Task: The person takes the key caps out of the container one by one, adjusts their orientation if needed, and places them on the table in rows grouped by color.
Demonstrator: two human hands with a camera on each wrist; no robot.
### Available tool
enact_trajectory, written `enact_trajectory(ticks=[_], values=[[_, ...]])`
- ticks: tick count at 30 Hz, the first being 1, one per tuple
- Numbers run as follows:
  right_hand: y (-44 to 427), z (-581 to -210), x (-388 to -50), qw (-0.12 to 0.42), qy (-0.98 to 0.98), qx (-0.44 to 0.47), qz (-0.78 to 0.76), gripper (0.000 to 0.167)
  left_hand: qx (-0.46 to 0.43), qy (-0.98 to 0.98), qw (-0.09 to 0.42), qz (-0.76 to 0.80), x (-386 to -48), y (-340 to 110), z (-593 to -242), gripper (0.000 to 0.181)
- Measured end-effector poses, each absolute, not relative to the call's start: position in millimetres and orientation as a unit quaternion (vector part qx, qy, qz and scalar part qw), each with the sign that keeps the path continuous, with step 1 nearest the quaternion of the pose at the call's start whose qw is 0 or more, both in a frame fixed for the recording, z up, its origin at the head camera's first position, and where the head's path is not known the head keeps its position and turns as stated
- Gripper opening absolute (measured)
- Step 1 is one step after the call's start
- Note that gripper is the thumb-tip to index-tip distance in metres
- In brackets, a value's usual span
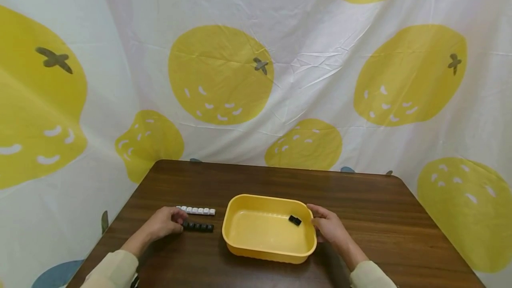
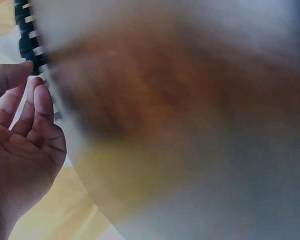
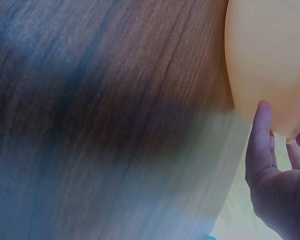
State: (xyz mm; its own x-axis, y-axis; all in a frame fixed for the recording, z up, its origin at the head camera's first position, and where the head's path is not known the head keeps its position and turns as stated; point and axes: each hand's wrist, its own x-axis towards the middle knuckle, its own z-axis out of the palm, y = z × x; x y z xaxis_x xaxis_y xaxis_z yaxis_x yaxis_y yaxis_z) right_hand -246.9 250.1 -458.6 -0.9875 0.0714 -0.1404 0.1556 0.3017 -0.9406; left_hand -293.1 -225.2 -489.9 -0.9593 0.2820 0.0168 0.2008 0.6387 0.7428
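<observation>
My left hand (image 1: 164,223) is at the left end of a row of black keycaps (image 1: 202,227); its thumb and fingers pinch the end keycap. In the left wrist view, the thumb and fingertips of the left hand (image 2: 27,130) meet at the end of the dark row (image 2: 27,30). On the right, my right hand (image 1: 330,226) holds the right rim of a yellow plastic basin (image 1: 260,251). A finger of the right hand (image 3: 275,185) lies along the basin's outer wall (image 3: 262,60). Inside the basin are a couple of black keycaps (image 1: 295,220).
A row of white keycaps (image 1: 198,211) lies just behind the black row. Everything stands on a dark wooden table (image 1: 372,208). A white cloth with yellow lemons (image 1: 312,79) hangs behind it.
</observation>
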Motion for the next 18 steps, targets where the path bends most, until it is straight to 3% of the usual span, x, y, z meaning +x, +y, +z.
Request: enact_trajectory(ticks=[9,18], values=[[250,-458,-247,0.035,0.808,0.071,-0.584,0.048,0.144,0.899,0.006,0.414,-301,-188,-464,0.027],[250,-459,-248,0.035,0.809,0.07,-0.582,0.047,0.204,0.868,0.019,0.451,-310,-105,-438,0.024]])
